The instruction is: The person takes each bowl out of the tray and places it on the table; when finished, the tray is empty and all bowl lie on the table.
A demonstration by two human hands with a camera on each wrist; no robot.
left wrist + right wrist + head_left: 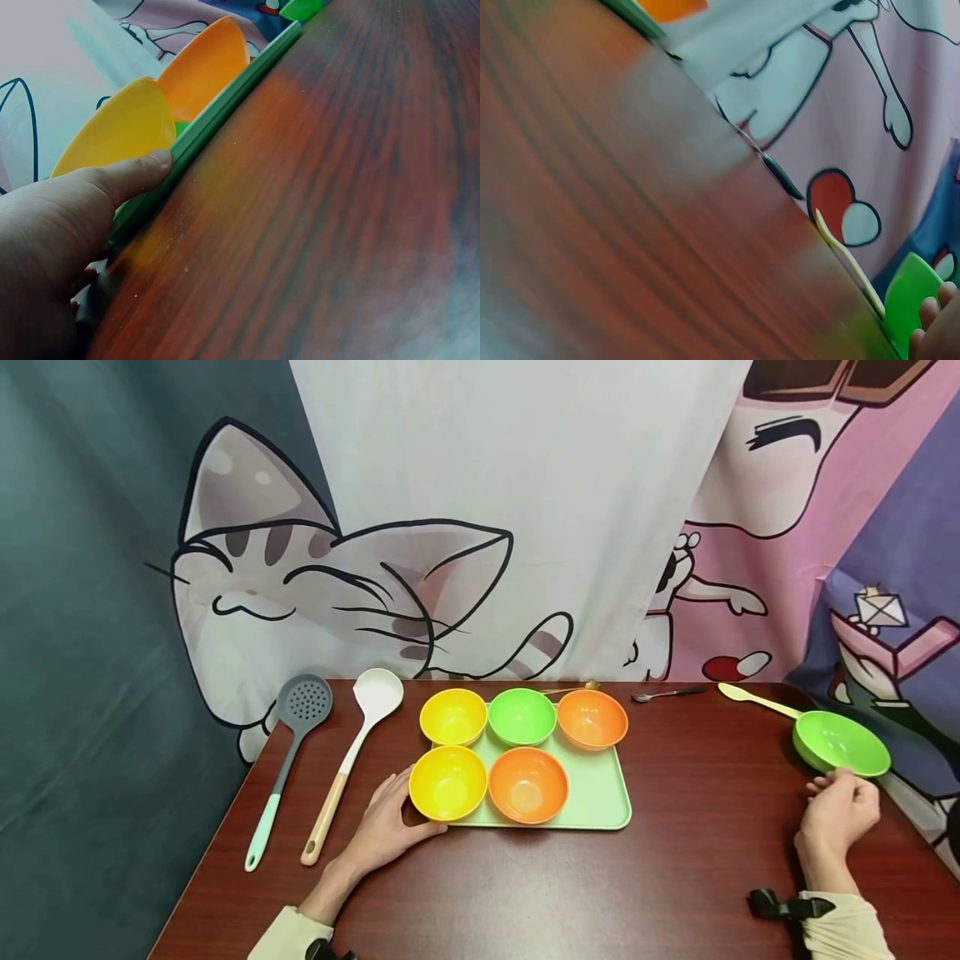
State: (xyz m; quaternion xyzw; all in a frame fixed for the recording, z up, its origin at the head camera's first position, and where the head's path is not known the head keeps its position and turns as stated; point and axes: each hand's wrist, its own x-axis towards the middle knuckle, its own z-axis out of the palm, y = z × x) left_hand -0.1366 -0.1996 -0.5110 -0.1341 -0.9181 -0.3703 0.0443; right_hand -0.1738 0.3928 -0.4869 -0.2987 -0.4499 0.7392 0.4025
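Observation:
A light green tray (pixel 600 797) on the dark red table carries five bowls: yellow (pixel 453 717), green (pixel 522 717) and orange (pixel 592 718) at the back, yellow (pixel 447 782) and orange (pixel 528 784) in front. My left hand (pixel 390 827) lies against the tray's front-left corner beside the front yellow bowl (pixel 120 131). Its thumb (pixel 135 176) rests straight along the tray rim (pixel 225 105). Far right, a separate green bowl (pixel 842 743) sits near the table edge. My right hand (pixel 838 810) is at its near rim, curled fingertips (pixel 930 319) on the bowl's edge (pixel 904 300).
A grey slotted spoon with a teal handle (pixel 288 752) and a white ladle with a wooden handle (pixel 352 752) lie left of the tray. A metal spoon (pixel 663 694) and a cream spoon (pixel 753 698) lie at the back right. A cartoon cloth backdrop hangs behind.

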